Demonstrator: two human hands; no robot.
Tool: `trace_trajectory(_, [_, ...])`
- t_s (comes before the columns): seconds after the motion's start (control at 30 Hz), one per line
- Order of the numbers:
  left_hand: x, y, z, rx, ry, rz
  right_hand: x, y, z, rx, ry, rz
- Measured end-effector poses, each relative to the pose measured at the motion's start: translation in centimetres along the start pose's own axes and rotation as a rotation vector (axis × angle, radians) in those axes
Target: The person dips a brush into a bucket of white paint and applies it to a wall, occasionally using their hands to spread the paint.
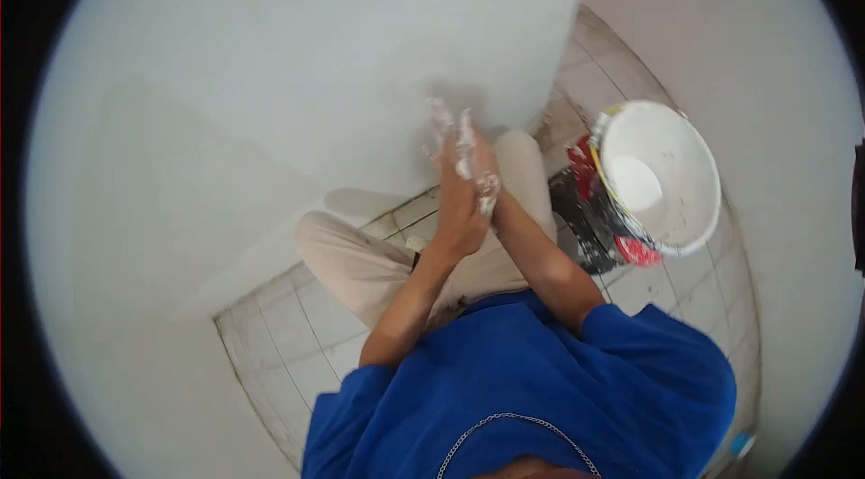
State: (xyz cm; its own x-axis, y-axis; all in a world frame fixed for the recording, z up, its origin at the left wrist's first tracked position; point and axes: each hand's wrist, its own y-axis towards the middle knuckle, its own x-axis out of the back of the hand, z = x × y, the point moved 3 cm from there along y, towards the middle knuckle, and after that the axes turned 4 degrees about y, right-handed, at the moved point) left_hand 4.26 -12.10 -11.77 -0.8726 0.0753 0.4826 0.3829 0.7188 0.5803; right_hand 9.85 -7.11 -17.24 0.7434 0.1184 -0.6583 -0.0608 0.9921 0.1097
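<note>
My left hand [458,206] and my right hand [484,160] are pressed together in front of the pale wall [270,91], above my lap. White paste coats the fingers and runs along the edges of both hands. The fingers point away from me, stretched out and smeared white. Where the palms meet is hidden, and no tool shows in either hand. To the right of my hands stands a large white bucket [708,155], its outside dark with red patches and splashed white. Its inner wall carries small white spots.
The wall is close ahead of my knees, with a damp-looking darker patch near my fingertips. Another wall [775,118] rises beyond the bucket on the right. Grimy white tiles [288,326] cover the floor. A small blue object [741,444] lies at the lower right.
</note>
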Motion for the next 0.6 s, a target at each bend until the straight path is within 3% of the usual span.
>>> trace_trajectory(0.07, [-0.6,-0.6,2.8,-0.07,0.145,0.041,0.5,-2.0,1.6,-0.177,0.011,-0.147])
trace_trajectory(0.1, [-0.6,-0.4,3.9,-0.077,0.253,0.075,-0.8,-4.0,3.0,-0.29,0.157,-0.256])
trace_trajectory(0.17, [-1.1,0.8,4.4,-0.003,0.027,-0.069,-1.0,-6.7,4.8,-0.215,0.342,-0.109])
trace_trajectory(0.2, [-1.2,0.8,5.7,0.092,-0.133,0.097,-0.8,-8.1,6.1,-0.183,0.418,-0.022])
trace_trajectory(0.27, [-3.8,1.2,6.3,0.15,-0.289,0.355,0.1,-12.0,12.4,-0.176,-0.128,-0.288])
trace_trajectory(0.33, [-5.8,1.9,5.0,0.083,-0.257,0.5,2.9,-14.9,16.2,0.094,-0.743,-0.313])
trace_trajectory(0.37, [-7.0,1.8,3.7,0.154,-0.31,0.516,3.8,-16.2,18.6,0.389,-0.923,-0.467])
trace_trajectory(0.4, [-8.3,1.6,3.3,0.131,-0.282,0.573,4.8,-17.2,20.9,0.452,-1.058,-0.581])
trace_trajectory(0.43, [-9.6,1.3,3.2,0.111,-0.25,0.626,7.2,-18.5,22.3,0.164,-1.106,-0.77])
trace_trajectory(0.5, [-11.0,1.6,1.7,0.059,-0.266,0.679,10.9,-20.0,24.4,0.051,-1.34,-0.902])
trace_trajectory(0.6, [-12.7,3.0,-1.2,-0.053,-0.296,0.652,14.1,-20.7,24.7,-0.455,-1.694,-0.629])
